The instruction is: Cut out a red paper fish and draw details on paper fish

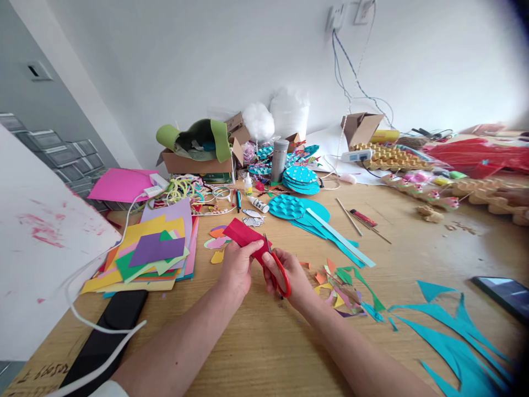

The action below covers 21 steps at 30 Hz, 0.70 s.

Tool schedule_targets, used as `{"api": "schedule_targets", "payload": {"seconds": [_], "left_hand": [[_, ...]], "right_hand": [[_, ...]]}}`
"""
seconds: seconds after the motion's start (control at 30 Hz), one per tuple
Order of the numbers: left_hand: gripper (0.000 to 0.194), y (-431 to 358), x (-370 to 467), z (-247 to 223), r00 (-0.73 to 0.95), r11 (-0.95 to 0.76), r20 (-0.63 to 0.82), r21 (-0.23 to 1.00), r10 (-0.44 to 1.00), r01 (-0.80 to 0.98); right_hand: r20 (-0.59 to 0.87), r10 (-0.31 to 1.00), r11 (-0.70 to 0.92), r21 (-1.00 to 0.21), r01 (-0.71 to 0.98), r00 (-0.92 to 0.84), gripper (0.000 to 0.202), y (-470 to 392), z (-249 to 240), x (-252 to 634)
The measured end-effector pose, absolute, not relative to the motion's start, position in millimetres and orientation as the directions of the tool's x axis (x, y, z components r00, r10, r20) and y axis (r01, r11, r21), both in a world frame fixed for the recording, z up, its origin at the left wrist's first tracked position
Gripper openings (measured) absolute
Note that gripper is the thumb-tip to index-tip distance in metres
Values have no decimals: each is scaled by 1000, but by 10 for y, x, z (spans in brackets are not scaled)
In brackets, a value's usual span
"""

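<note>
My left hand (237,269) pinches a strip of red paper (243,232) between thumb and fingers, above the middle of the table. In my right hand (289,273) is a pair of scissors with red handles (284,275). The blades point away from me and lie at the right end of the red paper; whether they are apart is hard to make out. Just beyond the paper lie several cut paper shapes (217,242) in orange, pink and yellow. To the right of my right hand are small coloured paper scraps (336,286).
Stacked coloured paper (157,251) and a black phone (109,331) with a white cable lie left. Turquoise offcuts (450,336) and another phone (502,292) are at right. Turquoise discs (285,207), a grey flask (280,160) and a cardboard box (198,165) stand farther back.
</note>
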<state>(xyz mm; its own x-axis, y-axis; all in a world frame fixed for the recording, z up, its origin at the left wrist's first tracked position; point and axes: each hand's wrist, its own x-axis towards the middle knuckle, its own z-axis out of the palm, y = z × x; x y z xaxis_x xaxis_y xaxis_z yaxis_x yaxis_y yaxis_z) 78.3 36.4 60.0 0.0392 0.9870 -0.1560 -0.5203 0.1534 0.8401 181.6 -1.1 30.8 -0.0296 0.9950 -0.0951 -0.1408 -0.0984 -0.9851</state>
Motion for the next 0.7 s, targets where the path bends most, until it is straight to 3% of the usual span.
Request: {"api": "schedule_targets", "payload": {"seconds": [0.7], "left_hand": [[28, 432, 727, 597, 98, 170, -140, 869, 985, -464]], "right_hand": [[-115, 992, -119, -989, -91, -47, 50, -15, 354, 1821]]}}
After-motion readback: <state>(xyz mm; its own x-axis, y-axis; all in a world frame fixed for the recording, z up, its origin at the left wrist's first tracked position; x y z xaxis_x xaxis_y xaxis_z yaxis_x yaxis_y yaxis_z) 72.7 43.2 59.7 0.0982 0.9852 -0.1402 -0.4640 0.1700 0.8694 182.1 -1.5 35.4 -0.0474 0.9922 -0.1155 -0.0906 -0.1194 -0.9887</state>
